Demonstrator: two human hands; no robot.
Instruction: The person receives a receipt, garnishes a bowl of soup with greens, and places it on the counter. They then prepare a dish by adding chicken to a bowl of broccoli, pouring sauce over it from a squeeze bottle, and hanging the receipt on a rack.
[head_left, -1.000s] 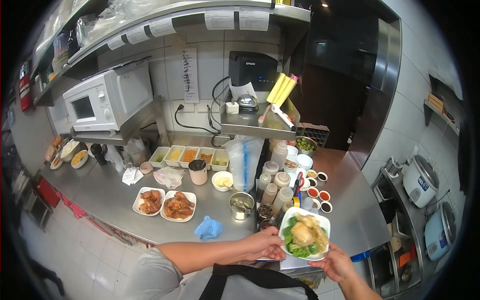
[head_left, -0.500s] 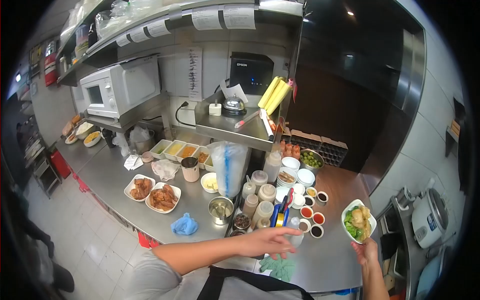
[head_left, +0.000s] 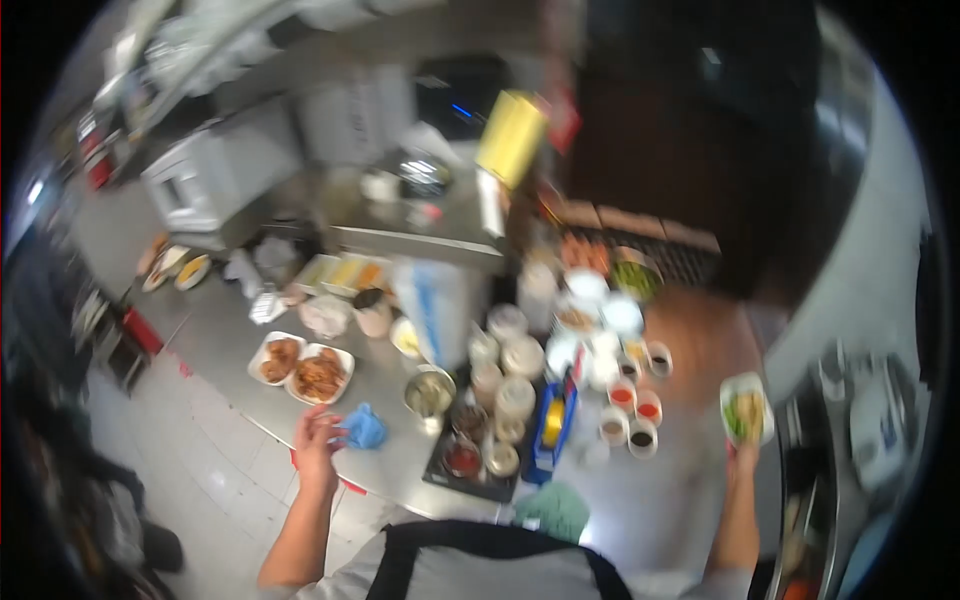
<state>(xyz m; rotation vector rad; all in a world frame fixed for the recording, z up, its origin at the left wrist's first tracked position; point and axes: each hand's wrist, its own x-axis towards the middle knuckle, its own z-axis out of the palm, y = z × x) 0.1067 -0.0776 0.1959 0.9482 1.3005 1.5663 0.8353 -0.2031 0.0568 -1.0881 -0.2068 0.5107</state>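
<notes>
My right hand [head_left: 741, 457] grips the near edge of a white bowl [head_left: 728, 388] with green vegetables and pale golden pieces in it, held at the right end of the counter. On the other side, my left hand [head_left: 318, 436] is open, its fingers loosely bent and somewhat blurred, with nothing seen in it. A crumpled blue cloth or glove [head_left: 364, 427] lies just right of its fingers. Beyond those fingers stand two white bowls of browned chicken, one nearer [head_left: 320, 374] and one farther left [head_left: 277, 358].
A dark tray [head_left: 470, 486] of bottles and jars stands mid-counter beside a blue tape dispenser [head_left: 546, 440]. Several sauce cups, such as a red one [head_left: 621, 396], sit to its right. A green cloth [head_left: 555, 510] lies at the front edge. A metal shelf [head_left: 420, 243] overhangs the back.
My left hand has swung from mid-counter to the left, near the chicken bowls and blue cloth. The bowl in my right hand has shifted slightly right. The view has moved and blurred.
</notes>
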